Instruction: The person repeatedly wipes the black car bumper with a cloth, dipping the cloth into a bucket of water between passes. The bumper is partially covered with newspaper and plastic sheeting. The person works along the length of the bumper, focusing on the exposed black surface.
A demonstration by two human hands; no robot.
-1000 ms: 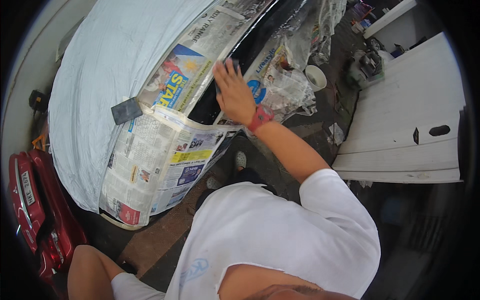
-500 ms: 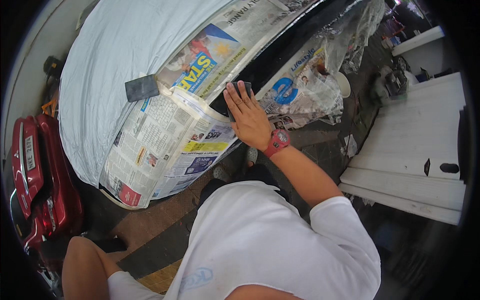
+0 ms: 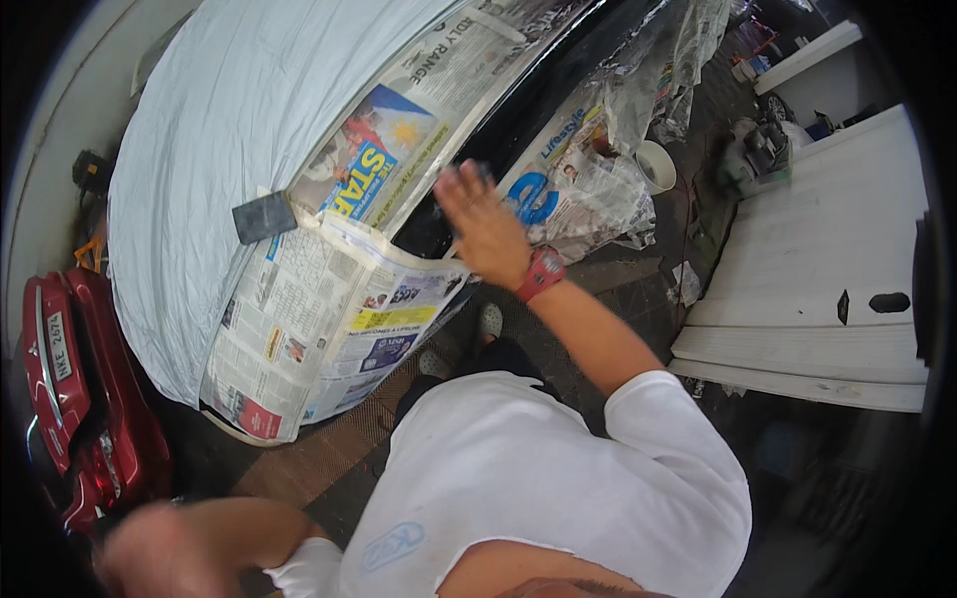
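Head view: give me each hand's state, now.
Left hand: too blurred to tell whether open or closed.
Right hand: open, fingers extended over the black panel, with what looks like a dark pad at their tips.

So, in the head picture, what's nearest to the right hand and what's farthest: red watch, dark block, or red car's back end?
From the right hand:
1. Red watch, on its wrist.
2. Dark block, to the left, on the pale cover.
3. Red car's back end, at the far left.
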